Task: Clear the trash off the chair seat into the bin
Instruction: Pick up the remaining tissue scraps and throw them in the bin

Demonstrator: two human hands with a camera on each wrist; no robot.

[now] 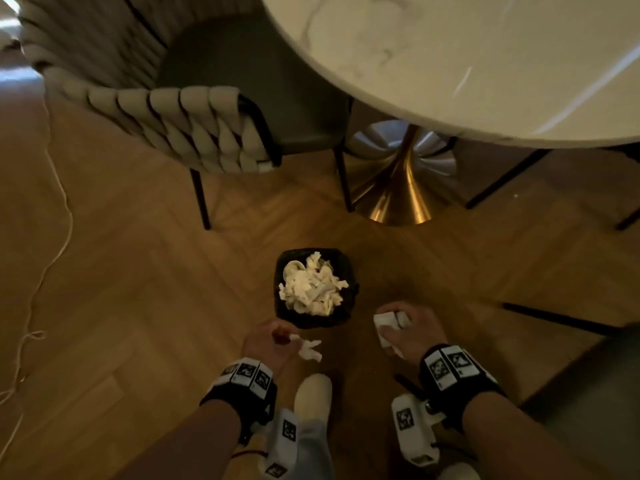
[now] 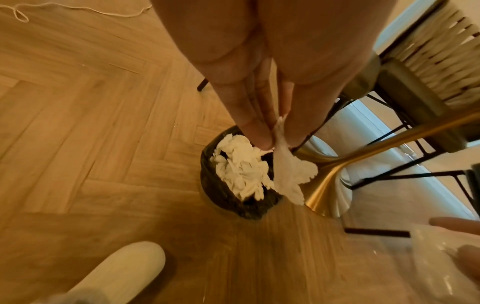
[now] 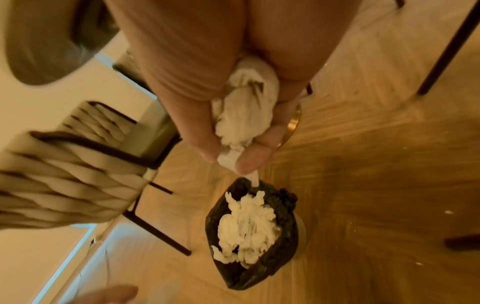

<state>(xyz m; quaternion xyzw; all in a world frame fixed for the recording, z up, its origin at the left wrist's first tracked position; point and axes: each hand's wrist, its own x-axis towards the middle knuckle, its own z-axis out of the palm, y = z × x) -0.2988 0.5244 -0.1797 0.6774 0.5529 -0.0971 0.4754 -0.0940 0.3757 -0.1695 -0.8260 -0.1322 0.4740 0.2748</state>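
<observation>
A small bin with a black liner [image 1: 311, 322] stands on the wooden floor, heaped with crumpled white paper [image 1: 311, 289]. My left hand [image 1: 289, 337] hovers just short of the bin's near-left rim and pinches a thin white tissue scrap [image 1: 310, 349]. The left wrist view shows that scrap [image 2: 288, 170] dangling from the fingertips [image 2: 259, 139] above the bin [image 2: 226, 201]. My right hand [image 1: 391, 320], near the bin's right side, grips a crumpled white tissue wad [image 1: 384, 322]; the right wrist view shows the wad [image 3: 244, 115] in the curled fingers [image 3: 252, 158], above the bin [image 3: 285, 205].
The woven-back chair [image 1: 194, 126] stands at upper left, and what shows of its grey seat [image 1: 242, 64] is bare. A marble table [image 1: 450, 57] on a gold pedestal [image 1: 398, 188] stands behind the bin. My socked foot [image 1: 311, 393] is near the bin. A white cord [image 1: 59, 202] lies at left.
</observation>
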